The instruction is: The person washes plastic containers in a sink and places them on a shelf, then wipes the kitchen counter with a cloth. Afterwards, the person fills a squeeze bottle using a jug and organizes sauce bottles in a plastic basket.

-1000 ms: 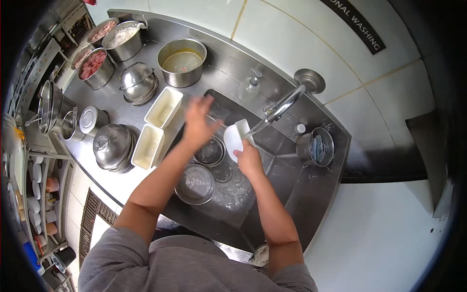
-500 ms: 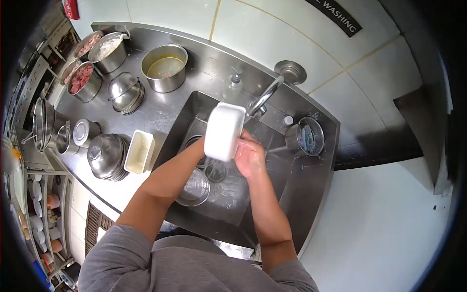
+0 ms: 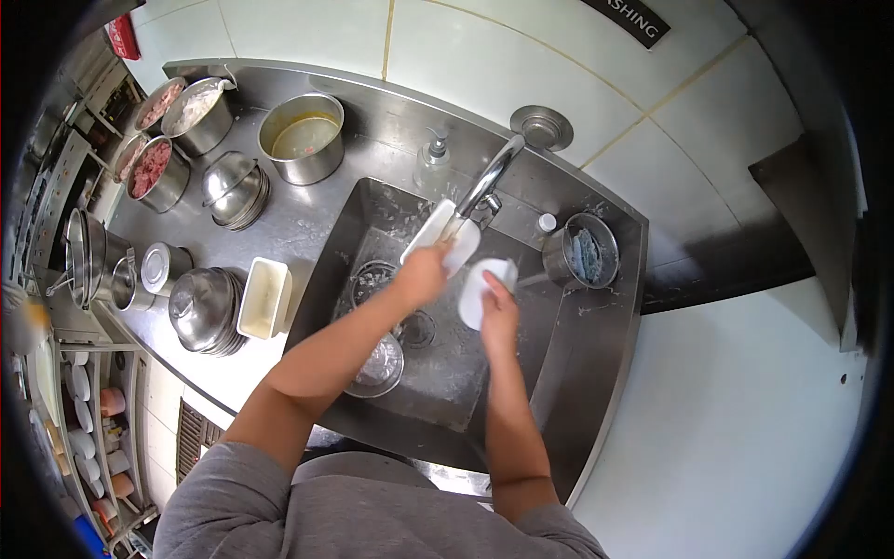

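My left hand (image 3: 424,277) grips a white rectangular container (image 3: 463,250) under the curved tap (image 3: 494,172), its fingers partly hidden inside or behind it. A short way to the right, my right hand (image 3: 500,315) is closed on a white oval dish (image 3: 474,300), thumb over its face; whether it is a shallow dish or a lid I cannot tell. Both hands are above the steel sink (image 3: 447,391). Beneath my left forearm, a clear round bowl (image 3: 380,371) lies on the sink floor beside other round vessels partly hidden by the arm.
A metal pan (image 3: 582,256) with a bluish cloth or scrubber sits at the sink's right. A soap pump bottle (image 3: 434,166) stands behind the basin. On the left counter are a cream rectangular container (image 3: 264,298), stacked metal bowls (image 3: 203,312), a large pot (image 3: 303,140) and meat-filled pots (image 3: 156,177).
The white container has turned and tilted beneath the tap in my left hand. My right hand, open beside it before, has moved right and down and now holds the white oval dish.
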Demonstrator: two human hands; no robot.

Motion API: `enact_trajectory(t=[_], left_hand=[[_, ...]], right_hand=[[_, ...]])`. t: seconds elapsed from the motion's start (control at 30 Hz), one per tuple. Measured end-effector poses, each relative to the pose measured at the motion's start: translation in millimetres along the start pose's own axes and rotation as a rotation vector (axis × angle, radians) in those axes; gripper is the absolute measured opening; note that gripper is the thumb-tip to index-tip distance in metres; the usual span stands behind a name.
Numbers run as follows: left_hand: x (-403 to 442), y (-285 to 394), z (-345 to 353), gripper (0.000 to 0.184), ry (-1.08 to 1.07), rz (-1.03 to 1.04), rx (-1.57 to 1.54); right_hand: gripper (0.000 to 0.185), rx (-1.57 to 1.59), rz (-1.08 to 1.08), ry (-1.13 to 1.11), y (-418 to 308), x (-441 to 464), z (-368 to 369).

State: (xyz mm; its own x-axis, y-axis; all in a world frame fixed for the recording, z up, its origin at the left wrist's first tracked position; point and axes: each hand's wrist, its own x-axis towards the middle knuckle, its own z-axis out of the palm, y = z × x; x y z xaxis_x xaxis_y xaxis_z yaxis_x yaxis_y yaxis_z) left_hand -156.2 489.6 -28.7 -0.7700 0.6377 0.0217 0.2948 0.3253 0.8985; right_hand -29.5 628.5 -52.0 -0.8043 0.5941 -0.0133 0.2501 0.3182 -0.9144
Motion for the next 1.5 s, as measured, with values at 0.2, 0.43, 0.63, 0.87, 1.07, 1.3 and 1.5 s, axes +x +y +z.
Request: enact_trajectory(t=[0.2, 0.43, 0.63, 0.87, 1.07, 1.3, 1.5], left_hand=[[-22.5, 8.2, -3.1, 0.055, -0.021, -0.102, 0.256], [-24.0, -12.5, -30.7, 0.081, -0.395, -0.352, -0.696], [-18.3, -22.5, -20.0, 0.073, -0.256, 0.245, 0.656], [-32.1, -3.9, -23.2, 0.083, -0.544, 0.224, 0.935], [-28.5, -21.5, -7.1, 0.02, -0.452, 0.255, 0.758], [-17.5, -46.9, -36.4, 0.02, -0.263, -0.073, 0.611], [-2.5, -139.7, -0.3, 0.035, 0.208, -0.482, -0.456]], right_hand=[[0.05, -0.216, 0.001, -0.137, -25.3, 29.6, 64.6], [0.038, -0.475, 0.042, -0.231, -63.1, 51.6, 68.1], [0.03, -0.688, 0.11, -0.359, -53.1, 45.5, 65.3], [0.028, -0.751, 0.105, -0.405, -64.4, 48.4, 60.9], [0.023, -0.76, -0.021, -0.337, -70.1, 57.5, 67.7], [0.043, -0.503, -0.569, -0.454, -120.0, 46.6, 57.4], [0.047, 0.612, 0.265, -0.198, -119.7, 60.4, 78.7]])
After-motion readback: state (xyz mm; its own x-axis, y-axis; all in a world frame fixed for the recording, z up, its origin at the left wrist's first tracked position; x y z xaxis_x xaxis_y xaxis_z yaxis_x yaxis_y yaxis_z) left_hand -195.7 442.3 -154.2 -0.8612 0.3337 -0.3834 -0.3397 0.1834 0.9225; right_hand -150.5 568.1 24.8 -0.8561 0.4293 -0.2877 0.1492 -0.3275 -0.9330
